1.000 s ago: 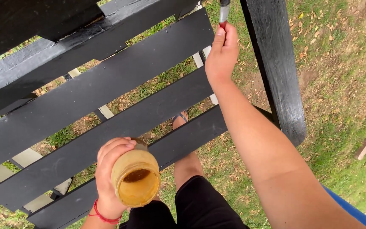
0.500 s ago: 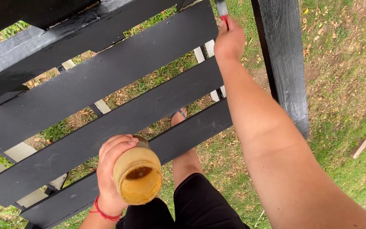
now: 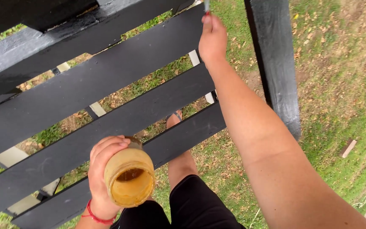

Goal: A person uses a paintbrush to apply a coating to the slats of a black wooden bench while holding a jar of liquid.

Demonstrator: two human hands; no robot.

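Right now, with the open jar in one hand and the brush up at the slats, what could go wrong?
1. The left hand holds the open jar tilted toward the camera; tip it further and the yellowish liquid could spill onto the black shorts.
2. The right hand reaches high with the brush handle, forearm close to the black slats; if the glossy paint is wet, it may smear.
3. The sandalled foot stands under the slats, where drips could land.

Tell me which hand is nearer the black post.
Right. The right hand is raised beside the black post, gripping a thin tool. The left hand holds a yellow jar lower down, farther from it.
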